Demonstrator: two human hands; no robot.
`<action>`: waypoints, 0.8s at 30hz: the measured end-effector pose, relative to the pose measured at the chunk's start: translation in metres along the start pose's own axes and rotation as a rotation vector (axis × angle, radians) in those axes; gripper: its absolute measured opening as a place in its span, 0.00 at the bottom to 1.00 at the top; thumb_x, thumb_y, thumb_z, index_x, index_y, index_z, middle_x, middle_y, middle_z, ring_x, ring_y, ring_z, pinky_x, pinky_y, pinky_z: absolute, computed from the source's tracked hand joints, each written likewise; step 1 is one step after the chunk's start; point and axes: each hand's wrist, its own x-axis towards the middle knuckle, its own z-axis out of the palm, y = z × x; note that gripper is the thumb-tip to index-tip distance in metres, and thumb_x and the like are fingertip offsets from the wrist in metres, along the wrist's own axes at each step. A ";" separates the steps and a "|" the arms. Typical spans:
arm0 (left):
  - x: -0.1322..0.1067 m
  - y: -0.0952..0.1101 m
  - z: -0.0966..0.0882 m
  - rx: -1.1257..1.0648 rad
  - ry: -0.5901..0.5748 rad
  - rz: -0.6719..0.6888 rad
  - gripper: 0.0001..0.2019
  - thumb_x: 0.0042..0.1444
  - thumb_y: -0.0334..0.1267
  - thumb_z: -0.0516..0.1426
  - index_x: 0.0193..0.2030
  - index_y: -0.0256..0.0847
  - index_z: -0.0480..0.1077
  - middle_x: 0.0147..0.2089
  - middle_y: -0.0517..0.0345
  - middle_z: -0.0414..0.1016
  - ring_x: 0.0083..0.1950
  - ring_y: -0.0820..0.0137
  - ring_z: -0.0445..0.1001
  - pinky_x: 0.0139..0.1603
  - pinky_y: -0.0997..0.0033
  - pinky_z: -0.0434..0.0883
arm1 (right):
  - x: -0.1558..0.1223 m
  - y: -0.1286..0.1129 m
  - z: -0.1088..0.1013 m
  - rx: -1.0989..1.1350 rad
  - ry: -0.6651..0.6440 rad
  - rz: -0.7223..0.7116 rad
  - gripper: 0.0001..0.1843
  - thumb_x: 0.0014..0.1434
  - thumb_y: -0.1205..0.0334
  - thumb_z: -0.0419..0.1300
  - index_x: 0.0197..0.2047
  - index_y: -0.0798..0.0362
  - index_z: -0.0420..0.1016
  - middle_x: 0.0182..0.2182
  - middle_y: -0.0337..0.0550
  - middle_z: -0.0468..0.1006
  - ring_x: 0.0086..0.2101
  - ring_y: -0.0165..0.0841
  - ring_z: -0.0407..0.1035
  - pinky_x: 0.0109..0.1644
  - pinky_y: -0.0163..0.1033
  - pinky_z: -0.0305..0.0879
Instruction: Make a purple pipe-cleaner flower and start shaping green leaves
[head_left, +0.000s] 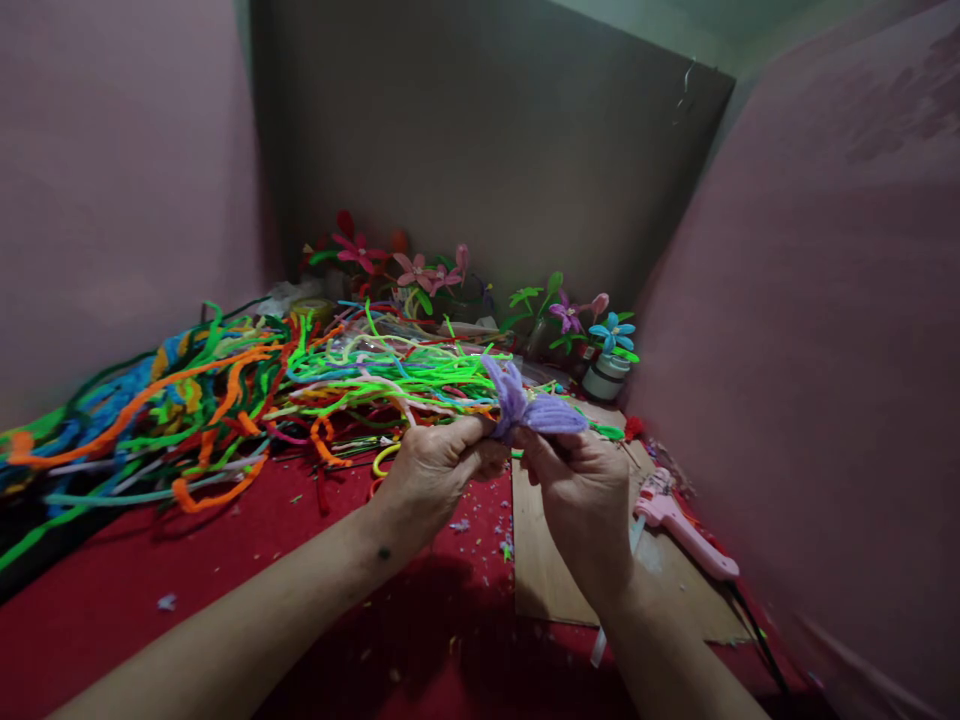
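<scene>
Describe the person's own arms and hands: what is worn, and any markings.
Both arms are bare: no sleeves, gloves, watch or bracelets show. The left hand and right hand carry no visible rings. One small dark mark sits on the left forearm near the wrist.

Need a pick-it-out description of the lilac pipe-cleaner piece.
On the red surface, look in front of the bright tangled pipe-cleaner heap. There the left hand and right hand pinch the lilac piece between them. It alone is pale lilac, with fuzzy petals.
</scene>
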 end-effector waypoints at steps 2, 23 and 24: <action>0.000 0.000 0.000 0.007 -0.003 -0.006 0.08 0.52 0.31 0.53 0.26 0.36 0.72 0.26 0.58 0.76 0.28 0.72 0.75 0.32 0.73 0.74 | 0.000 -0.001 0.001 0.053 -0.004 0.043 0.12 0.53 0.62 0.60 0.20 0.54 0.69 0.16 0.32 0.65 0.20 0.25 0.58 0.25 0.34 0.58; -0.003 -0.001 -0.006 0.344 -0.035 0.331 0.07 0.55 0.28 0.54 0.29 0.38 0.73 0.22 0.63 0.72 0.22 0.79 0.68 0.23 0.83 0.64 | 0.004 0.007 0.007 0.442 -0.087 0.272 0.12 0.50 0.61 0.63 0.20 0.54 0.68 0.16 0.33 0.63 0.18 0.24 0.54 0.20 0.32 0.52; -0.003 0.000 -0.007 0.348 -0.037 0.346 0.07 0.55 0.28 0.54 0.30 0.38 0.73 0.22 0.64 0.72 0.22 0.79 0.67 0.22 0.83 0.64 | 0.004 0.009 0.007 0.457 -0.092 0.273 0.12 0.49 0.61 0.63 0.19 0.54 0.67 0.16 0.33 0.63 0.18 0.24 0.54 0.20 0.32 0.52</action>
